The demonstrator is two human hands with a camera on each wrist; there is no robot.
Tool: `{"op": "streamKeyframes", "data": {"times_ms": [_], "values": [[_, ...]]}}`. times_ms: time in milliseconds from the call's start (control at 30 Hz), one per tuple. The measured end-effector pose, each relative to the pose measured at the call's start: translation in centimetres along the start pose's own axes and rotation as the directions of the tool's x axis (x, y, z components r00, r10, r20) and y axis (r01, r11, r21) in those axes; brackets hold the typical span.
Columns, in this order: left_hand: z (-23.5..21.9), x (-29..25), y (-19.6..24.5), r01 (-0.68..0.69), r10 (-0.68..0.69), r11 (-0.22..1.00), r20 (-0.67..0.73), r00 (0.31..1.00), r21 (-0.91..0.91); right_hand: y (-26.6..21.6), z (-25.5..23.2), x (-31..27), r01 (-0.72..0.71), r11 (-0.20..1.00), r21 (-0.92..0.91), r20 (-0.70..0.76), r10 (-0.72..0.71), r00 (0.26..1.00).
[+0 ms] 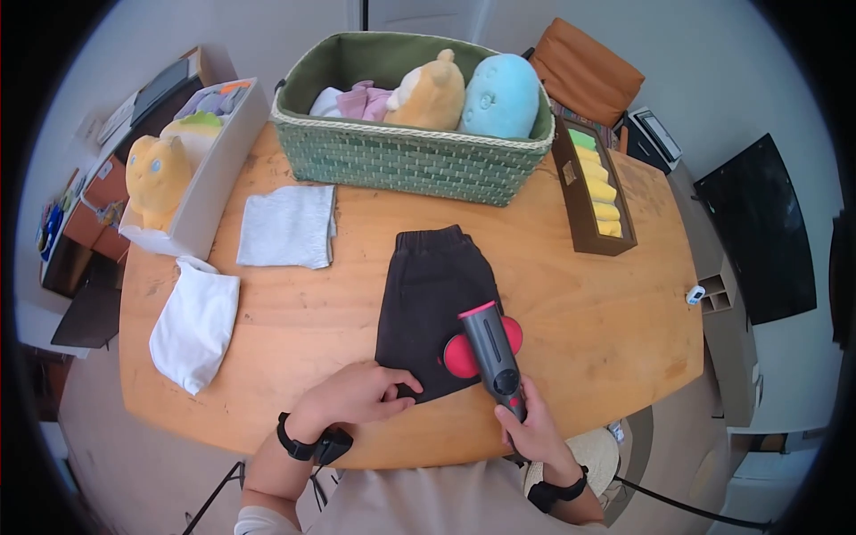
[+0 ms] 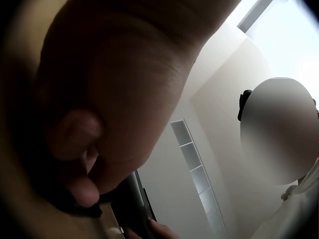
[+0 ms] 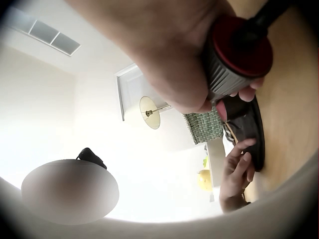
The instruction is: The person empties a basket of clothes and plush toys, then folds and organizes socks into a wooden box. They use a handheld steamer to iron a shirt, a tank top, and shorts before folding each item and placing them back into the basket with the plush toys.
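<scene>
Black shorts [image 1: 423, 308] with an elastic waist lie flat on the table, waistband away from me. My right hand [image 1: 532, 423] grips the handle of a grey and pink handheld garment steamer [image 1: 490, 343]. Its pink head lies crosswise over the lower right part of the shorts, reaching past their right edge. A black cord [image 3: 271, 15] leaves the handle's red end in the right wrist view. My left hand [image 1: 361, 392] rests at the lower left corner of the shorts, fingertips on the hem. Dark cloth shows under its fingers [image 2: 82, 191] in the left wrist view.
Folded grey cloth [image 1: 285, 226] and a white garment [image 1: 194, 325] lie to the left. Behind stands a green woven basket [image 1: 410, 165] with plush toys. A white box [image 1: 223, 174] holds a yellow plush; a brown box [image 1: 588, 209] holds rolled yellow and green cloths.
</scene>
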State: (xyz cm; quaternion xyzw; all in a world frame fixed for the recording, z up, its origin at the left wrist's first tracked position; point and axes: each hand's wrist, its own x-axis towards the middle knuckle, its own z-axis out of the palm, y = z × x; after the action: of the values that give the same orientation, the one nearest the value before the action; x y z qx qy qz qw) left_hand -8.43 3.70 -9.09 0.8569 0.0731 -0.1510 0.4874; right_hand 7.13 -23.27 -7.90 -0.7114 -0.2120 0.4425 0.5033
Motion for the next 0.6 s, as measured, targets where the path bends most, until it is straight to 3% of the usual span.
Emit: {"op": "streamKeyframes", "data": {"times_ms": [100,267,600], "values": [[0.1,0.0,0.0,0.032,-0.032,0.999,0.025,0.999,-0.011,0.1,0.5,1.3,-0.011,0.994,0.104,-0.035,0.015,0.999],[0.3,0.0,-0.5,0.042,-0.042,0.999,0.014,0.999,-0.021,-2.1,1.3,4.8,0.117,0.983,0.141,-0.061,-0.11,0.992],[0.3,-0.3,-0.5,0.039,-0.039,0.999,0.011,0.999,-0.005,-5.8,2.3,11.7,0.181,0.982,0.056,-0.053,-0.178,0.983]]}}
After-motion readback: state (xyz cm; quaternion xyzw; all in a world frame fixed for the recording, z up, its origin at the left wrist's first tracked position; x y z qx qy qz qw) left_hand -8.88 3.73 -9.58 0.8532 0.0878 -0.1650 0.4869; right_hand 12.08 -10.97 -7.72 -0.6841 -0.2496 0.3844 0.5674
